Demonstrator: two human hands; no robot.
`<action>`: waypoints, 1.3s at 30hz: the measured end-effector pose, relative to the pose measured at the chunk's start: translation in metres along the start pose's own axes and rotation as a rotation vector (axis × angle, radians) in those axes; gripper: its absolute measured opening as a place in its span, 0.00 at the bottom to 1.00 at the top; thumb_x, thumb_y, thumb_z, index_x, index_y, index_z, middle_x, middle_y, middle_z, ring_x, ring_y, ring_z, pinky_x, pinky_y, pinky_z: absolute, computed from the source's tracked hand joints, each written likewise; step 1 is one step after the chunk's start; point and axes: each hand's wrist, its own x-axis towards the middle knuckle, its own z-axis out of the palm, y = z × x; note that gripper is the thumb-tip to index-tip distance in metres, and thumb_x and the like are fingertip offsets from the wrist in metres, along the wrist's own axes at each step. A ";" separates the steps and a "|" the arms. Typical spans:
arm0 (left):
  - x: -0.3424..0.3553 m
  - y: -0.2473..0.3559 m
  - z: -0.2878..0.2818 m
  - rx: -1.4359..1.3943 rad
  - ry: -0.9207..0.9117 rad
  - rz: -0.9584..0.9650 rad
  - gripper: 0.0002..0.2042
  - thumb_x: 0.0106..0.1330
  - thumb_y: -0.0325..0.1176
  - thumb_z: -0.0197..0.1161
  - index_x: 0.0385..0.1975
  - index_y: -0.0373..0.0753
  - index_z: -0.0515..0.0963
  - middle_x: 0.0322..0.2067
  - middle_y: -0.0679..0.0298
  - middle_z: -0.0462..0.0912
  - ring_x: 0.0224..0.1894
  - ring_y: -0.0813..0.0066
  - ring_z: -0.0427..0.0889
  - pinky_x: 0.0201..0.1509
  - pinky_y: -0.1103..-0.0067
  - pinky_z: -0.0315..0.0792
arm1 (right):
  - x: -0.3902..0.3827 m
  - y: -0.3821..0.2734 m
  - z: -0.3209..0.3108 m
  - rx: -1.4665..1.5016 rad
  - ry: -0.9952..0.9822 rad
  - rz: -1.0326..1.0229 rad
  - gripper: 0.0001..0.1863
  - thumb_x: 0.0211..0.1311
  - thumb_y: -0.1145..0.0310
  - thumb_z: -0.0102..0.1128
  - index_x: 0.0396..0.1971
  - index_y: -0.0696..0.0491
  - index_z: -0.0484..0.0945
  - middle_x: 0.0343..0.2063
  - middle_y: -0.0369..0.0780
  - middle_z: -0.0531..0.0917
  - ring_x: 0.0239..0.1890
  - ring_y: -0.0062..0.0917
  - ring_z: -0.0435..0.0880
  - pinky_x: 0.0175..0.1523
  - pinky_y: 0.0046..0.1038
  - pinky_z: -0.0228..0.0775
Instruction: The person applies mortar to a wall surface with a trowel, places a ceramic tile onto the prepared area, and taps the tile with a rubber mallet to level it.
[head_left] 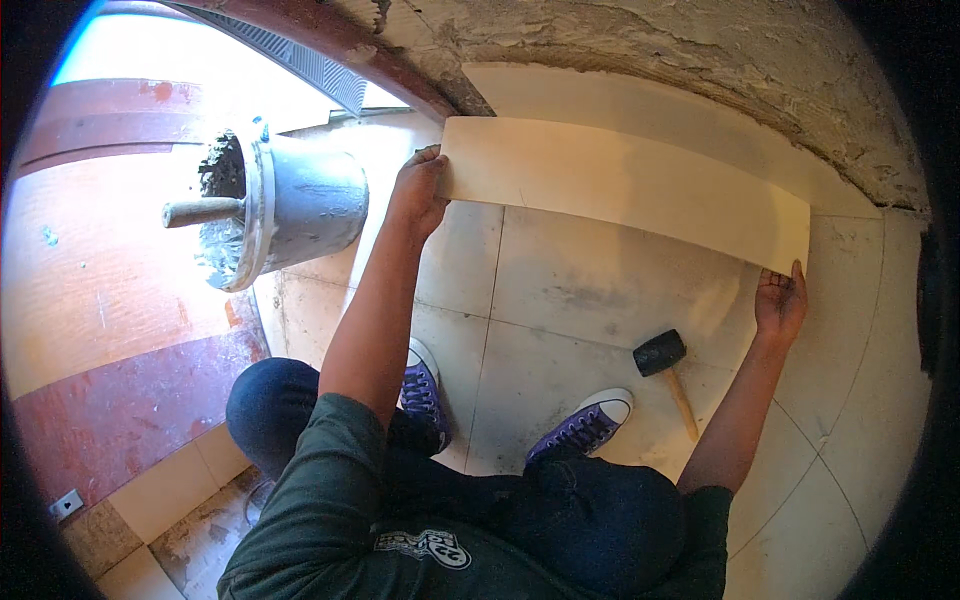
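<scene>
A long, narrow cream tile is held up in front of the wall base, spanning both of my hands. My left hand grips its left end, fingers curled round the edge. At the lower right corner my right hand holds it, thumb up along the side and fingers partly hidden underneath. Behind the tile, a similar pale strip runs along the foot of the rough wall. On the floor by my right forearm lies a rubber mallet with a black head and a wooden handle.
To the left stands a mortar-smeared bucket with a wooden-handled tool in its mouth. A worn red and orange door fills the far left. Bare rough wall rises beyond the tile. Large pale floor tiles lie under my purple shoes.
</scene>
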 end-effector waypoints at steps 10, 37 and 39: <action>-0.002 0.002 -0.003 0.007 -0.038 0.011 0.15 0.76 0.26 0.48 0.58 0.29 0.71 0.50 0.54 0.81 0.46 0.66 0.84 0.52 0.70 0.80 | -0.005 0.006 0.010 -0.048 0.112 -0.022 0.16 0.74 0.74 0.55 0.56 0.66 0.70 0.49 0.49 0.81 0.57 0.36 0.81 0.63 0.39 0.77; -0.005 -0.010 0.015 -0.089 0.285 0.067 0.13 0.70 0.30 0.59 0.50 0.31 0.76 0.43 0.56 0.82 0.44 0.67 0.80 0.50 0.70 0.73 | 0.033 -0.003 0.012 0.037 0.255 0.068 0.23 0.80 0.65 0.41 0.66 0.63 0.63 0.61 0.49 0.75 0.60 0.40 0.77 0.63 0.45 0.75; -0.010 -0.007 0.015 -0.074 0.280 0.054 0.13 0.70 0.31 0.59 0.50 0.31 0.76 0.43 0.54 0.82 0.45 0.66 0.80 0.50 0.70 0.73 | 0.036 -0.001 0.016 -0.158 0.242 0.073 0.24 0.78 0.67 0.40 0.68 0.61 0.61 0.65 0.48 0.71 0.64 0.40 0.73 0.68 0.47 0.70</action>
